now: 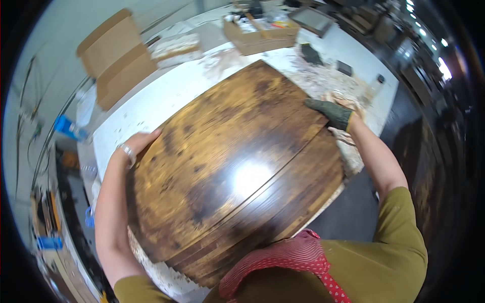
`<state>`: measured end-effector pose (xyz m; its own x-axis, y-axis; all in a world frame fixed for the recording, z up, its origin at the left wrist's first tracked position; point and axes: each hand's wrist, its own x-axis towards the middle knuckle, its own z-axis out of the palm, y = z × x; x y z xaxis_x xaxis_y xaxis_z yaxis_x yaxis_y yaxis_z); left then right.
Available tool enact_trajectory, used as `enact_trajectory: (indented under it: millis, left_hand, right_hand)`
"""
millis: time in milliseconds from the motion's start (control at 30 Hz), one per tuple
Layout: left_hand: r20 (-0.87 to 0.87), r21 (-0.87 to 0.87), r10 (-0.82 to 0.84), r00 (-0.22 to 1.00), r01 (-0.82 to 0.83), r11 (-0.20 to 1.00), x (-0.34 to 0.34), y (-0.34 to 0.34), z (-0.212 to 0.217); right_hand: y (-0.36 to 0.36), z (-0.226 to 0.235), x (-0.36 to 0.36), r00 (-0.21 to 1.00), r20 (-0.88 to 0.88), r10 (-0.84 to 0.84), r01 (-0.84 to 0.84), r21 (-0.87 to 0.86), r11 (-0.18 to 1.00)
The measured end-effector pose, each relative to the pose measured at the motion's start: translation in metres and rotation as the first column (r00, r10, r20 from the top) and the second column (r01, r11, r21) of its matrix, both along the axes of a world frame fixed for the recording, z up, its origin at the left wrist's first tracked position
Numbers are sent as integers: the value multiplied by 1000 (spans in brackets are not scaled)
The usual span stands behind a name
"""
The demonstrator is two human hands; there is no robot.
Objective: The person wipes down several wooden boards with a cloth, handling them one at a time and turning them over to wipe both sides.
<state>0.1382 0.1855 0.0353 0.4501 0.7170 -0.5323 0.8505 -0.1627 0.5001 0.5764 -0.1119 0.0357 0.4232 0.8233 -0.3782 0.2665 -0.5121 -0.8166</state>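
Observation:
A broad stack of brown, dark-mottled wooden boards point(217, 146) lies slanted in front of me, its glossy top catching a bright glare. My bare left hand point(141, 142), with a bracelet at the wrist, grips the far left edge; its fingers are partly hidden beyond the wood. On the right side, my right hand point(332, 112) wears a dark grey-green glove and is closed over the edge of the upper board, thumb on top. A crumpled, stained cloth point(348, 101) shows beside the gloved hand; whether that hand also holds it, I cannot tell.
Beneath the boards is a white, stained worktable point(118, 121). An open cardboard box point(124, 70) stands at the back left, and a carton of supplies point(262, 40) at the back. A small dark-capped bottle point(378, 81) stands near the right edge. Blue-labelled bottles point(70, 128) are at left.

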Motion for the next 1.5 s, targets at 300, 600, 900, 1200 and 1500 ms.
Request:
enact_trajectory:
  millis: [300, 600, 900, 1200, 1500]
  left_hand:
    - [7, -193, -147, 989, 145, 970, -21, 3, 9]
    - [64, -521, -36, 997, 64, 851, 54, 23, 10]
    - [-30, -711, 9, 1000, -27, 702, 98, -18, 12]
    - [-10, -773, -40, 999, 18, 634, 85, -42, 16]
    - [-17, -776, -64, 998, 28, 630, 60, -55, 23]
  right_hand:
    - [-32, 52, -11, 948, -301, -107, 56, -171, 984]
    - [-73, 53, 0, 917, -360, -172, 89, -234, 968]
    - [-148, -21, -10, 684, -516, -515, 538, -120, 835]
    - [-149, -31, 20, 836, -313, -451, 366, -295, 883]
    - [-138, 10, -38, 805, -415, -424, 399, -151, 904]
